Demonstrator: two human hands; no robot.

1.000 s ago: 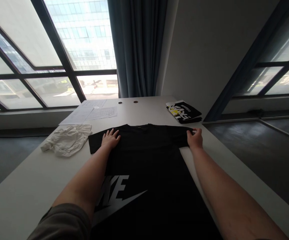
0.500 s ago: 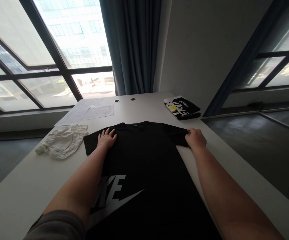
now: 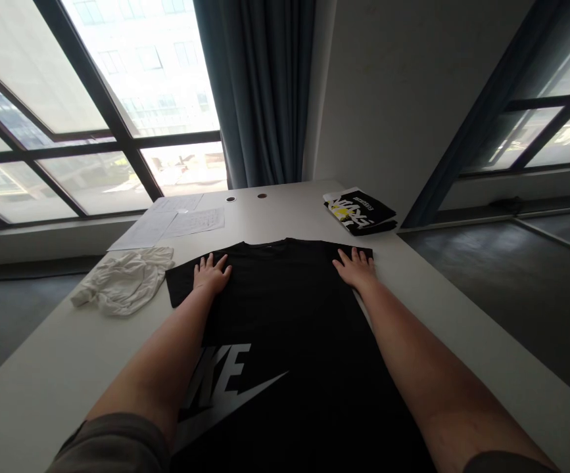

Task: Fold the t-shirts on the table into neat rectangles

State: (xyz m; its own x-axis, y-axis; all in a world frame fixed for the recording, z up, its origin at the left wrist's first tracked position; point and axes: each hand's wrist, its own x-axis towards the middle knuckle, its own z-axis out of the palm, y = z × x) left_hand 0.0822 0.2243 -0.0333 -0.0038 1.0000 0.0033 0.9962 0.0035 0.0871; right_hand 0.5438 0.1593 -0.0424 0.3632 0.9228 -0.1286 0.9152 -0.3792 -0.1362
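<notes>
1. Right then, a black T-shirt lay spread out on the white table, with its neck at the far end, away from the person.
2. The left hand lay palm down on the shirt, by the left sleeve. Its fingers were open and spread apart, and they were not pinching the cloth.
3. The right hand lay palm down too, on the right sleeve by the shoulder. Its fingers were open and spread as well, with a bit of sleeve poking out past them.
4. Big grey letters were on the front of the shirt, with a grey swoosh under them. The left arm hid some of the letters.
5. Just left of the shirt was a crumpled white cloth, and some papers lay behind it.
6. Near the table's far right corner sat a folded black cloth with white and yellow marks.
7. Past the table hung a blue curtain, next to a big window.
</notes>
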